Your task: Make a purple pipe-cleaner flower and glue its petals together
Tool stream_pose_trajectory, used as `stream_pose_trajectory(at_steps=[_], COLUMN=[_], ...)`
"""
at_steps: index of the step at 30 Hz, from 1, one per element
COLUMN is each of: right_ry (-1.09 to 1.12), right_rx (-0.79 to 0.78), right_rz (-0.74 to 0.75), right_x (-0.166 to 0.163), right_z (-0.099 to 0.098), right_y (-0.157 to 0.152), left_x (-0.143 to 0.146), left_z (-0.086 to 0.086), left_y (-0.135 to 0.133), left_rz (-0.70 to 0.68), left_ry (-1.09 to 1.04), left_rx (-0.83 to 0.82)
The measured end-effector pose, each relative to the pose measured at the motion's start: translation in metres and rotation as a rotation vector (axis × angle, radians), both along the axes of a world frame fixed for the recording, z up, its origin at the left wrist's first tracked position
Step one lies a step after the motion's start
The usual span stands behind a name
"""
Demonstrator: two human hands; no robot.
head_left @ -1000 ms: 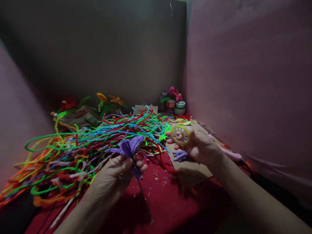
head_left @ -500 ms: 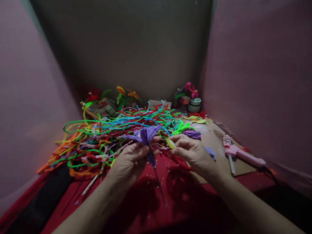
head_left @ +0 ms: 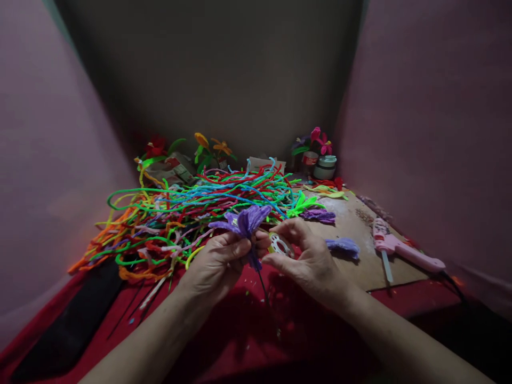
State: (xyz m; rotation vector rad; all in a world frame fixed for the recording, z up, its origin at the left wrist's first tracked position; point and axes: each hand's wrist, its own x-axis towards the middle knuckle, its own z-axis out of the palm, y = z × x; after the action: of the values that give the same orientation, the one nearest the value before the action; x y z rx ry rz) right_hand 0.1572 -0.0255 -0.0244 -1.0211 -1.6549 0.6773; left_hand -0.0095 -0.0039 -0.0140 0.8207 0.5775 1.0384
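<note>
Between the thumb and fingers of my left hand is a purple pipe cleaner flower, pinched just under its petals. Its thin dark stem slants down over the red cloth. Close beside it, my right hand holds a small roll of tape with a yellowish rim and a white core with holes. The roll sits near the fingertips of my left hand; whether tape is stuck to the flower, I cannot tell.
Behind my hands lies a heap of colourful pipe cleaners. On the right, a pink glue gun and purple petal pieces rest on a brown board. Finished flowers and a lidded jar stand at the back.
My right hand has turned the tape roll so its round side shows, and its fingers have opened wider around it. The flower stays in my left hand. The view has shifted slightly.
</note>
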Motion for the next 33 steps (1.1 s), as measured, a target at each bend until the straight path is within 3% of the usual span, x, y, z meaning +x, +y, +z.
stream_pose_trajectory(at_steps=[5, 10, 15, 21, 24, 28, 33], right_ry=[-0.059, 0.146, 0.227, 0.168, 0.183, 0.158, 0.144], right_rx=[-0.077, -0.232, -0.303, -0.234, -0.213, -0.198, -0.34], right_rz=[0.147, 0.322, 0.281, 0.142, 0.183, 0.241, 0.301], right_x=[0.005, 0.009, 0.005, 0.013, 0.016, 0.006, -0.003], right_z=[0.004, 0.003, -0.001, 0.002, 0.01, 0.02, 0.018], right_y=[0.003, 0.007, 0.007, 0.006, 0.005, 0.003, 0.007], left_x=[0.001, 0.002, 0.004, 0.0, -0.003, 0.0, 0.004], left_z=[0.001, -0.001, -0.001, 0.0, -0.002, -0.005, -0.007], left_y=[-0.002, -0.004, -0.003, 0.0, 0.001, -0.002, -0.005], left_rz=[-0.01, -0.023, 0.01, 0.082, 0.103, 0.011, -0.053], left_ry=[-0.015, -0.027, -0.066, -0.037, 0.051, 0.122, 0.141], left_rx=[0.003, -0.006, -0.072, -0.08, -0.07, -0.039, -0.001])
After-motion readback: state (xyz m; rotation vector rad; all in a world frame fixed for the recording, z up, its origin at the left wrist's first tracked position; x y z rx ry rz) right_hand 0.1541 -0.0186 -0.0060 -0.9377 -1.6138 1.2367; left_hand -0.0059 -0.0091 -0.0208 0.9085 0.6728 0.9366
